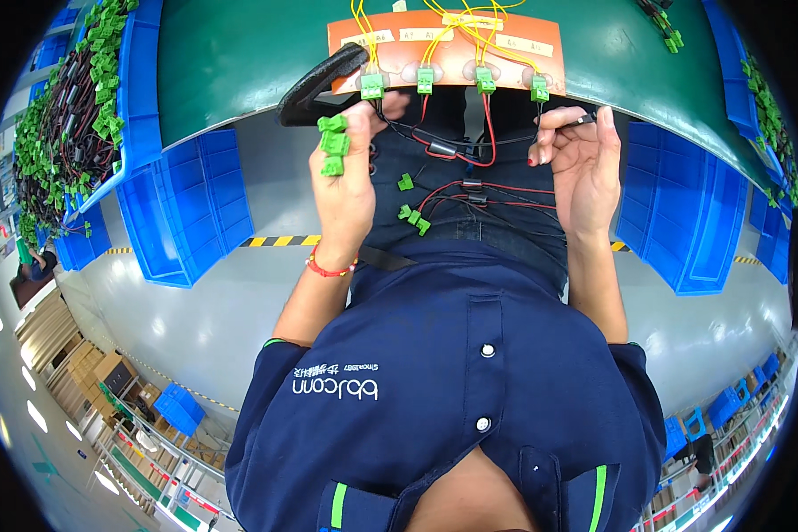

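Observation:
My left hand (344, 182) is closed on several green terminal connectors (332, 142), which stick out beside the thumb; its fingertips are partly hidden behind the wires. My right hand (585, 173) pinches a small black wire end (585, 119) between thumb and fingers. Between the hands, an orange fixture board (448, 55) carries a row of green connectors, one of them a green terminal block (485, 82), with yellow wires (457, 31) above. Red and black wires hang below it, passing through a black cylindrical sleeve (442, 151). More wired green connectors (414, 219) lie on my lap.
A black padded curved handle (315, 89) juts out by my left hand. The board sits on a green tabletop (239, 53). Blue bins (182, 208) stand below on both sides. A heaped bin of wired connectors (71, 124) is at the left, and another pile (769, 133) at the right.

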The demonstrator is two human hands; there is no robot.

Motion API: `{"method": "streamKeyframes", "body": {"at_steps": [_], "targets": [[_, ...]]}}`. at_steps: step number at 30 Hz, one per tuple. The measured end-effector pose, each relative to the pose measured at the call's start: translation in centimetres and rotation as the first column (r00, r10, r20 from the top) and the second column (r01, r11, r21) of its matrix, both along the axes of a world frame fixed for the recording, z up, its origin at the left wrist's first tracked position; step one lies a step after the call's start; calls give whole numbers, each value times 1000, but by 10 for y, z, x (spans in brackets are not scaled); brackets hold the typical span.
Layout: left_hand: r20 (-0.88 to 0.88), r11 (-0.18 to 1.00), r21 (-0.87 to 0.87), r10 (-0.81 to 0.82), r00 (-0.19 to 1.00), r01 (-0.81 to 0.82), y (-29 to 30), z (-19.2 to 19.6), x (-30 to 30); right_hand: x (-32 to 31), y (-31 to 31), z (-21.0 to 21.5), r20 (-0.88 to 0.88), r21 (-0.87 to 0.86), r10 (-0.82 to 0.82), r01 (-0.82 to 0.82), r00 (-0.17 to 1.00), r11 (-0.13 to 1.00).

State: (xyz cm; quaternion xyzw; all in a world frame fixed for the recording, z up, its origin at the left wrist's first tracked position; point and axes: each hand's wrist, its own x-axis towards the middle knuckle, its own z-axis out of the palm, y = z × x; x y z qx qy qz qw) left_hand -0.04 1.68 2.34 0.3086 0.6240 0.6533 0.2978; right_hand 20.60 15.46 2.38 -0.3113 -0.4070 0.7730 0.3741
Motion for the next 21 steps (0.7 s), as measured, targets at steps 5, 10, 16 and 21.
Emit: {"method": "streamKeyframes", "body": {"at_steps": [5, 10, 16, 21], "targets": [[296, 994, 35, -110, 949, 105, 20, 14, 8, -2, 3, -1, -50, -29, -44, 42, 998, 999], [383, 984, 65, -177, 907, 165, 23, 11, 4, -1, 3, -5, -57, 6, -39, 40, 998, 999], [434, 978, -19, -177, 883, 206, 24, 21, 5, 1, 1, -4, -67, -44, -6, 3, 998, 999], [520, 979, -33, -155, 840, 201, 23, 25, 8, -2, -1, -3, -56, -44, 8, -11, 998, 999]]}}
